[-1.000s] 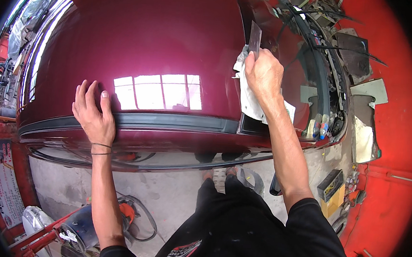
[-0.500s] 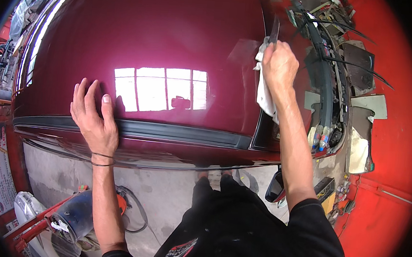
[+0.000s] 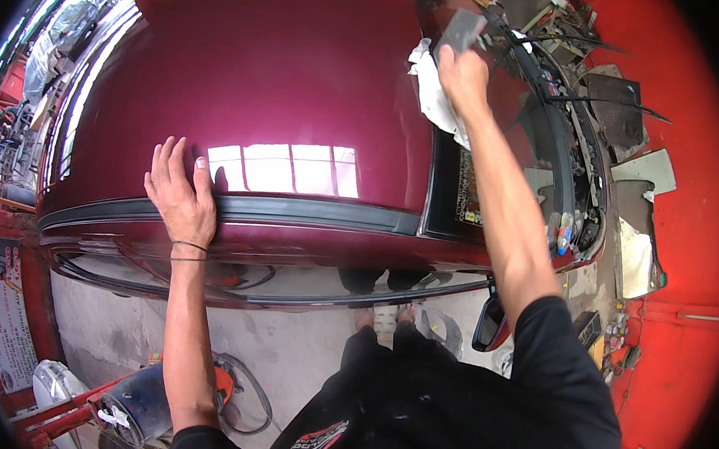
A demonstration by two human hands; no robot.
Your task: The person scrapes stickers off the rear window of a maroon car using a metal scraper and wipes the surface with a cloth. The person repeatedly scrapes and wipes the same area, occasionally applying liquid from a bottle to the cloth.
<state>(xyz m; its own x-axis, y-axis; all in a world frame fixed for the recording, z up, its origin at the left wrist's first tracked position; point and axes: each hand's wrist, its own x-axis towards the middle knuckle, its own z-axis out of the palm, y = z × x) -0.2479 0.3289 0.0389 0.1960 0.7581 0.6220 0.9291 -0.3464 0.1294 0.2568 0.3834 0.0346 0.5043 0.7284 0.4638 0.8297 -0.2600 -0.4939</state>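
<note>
Under my hands is the glossy dark red roof (image 3: 286, 78) of a car. My left hand (image 3: 182, 200) rests flat on it with fingers spread, beside the black trim strip (image 3: 310, 213) along the roof's side. My right hand (image 3: 464, 80) reaches to the roof's edge at the windshield (image 3: 500, 126). Its fingers are closed on a flat grey rectangular blade (image 3: 463, 30), perhaps a scraper. A white cloth (image 3: 437, 96) hangs below that hand across the roof edge; whether the fingers also pinch it is hidden.
Raised wiper arms (image 3: 585, 100) stick out on the right. Small bottles (image 3: 561, 230) stand by the windshield's base. The side mirror (image 3: 491, 324) juts out near my right arm. At lower left are a dark blue drum (image 3: 137, 401) and a hose (image 3: 258, 384).
My right hand has moved up and left along the roof edge with the blade and cloth. The blade now shows its broad face. My left hand remains on the roof; the view has shifted.
</note>
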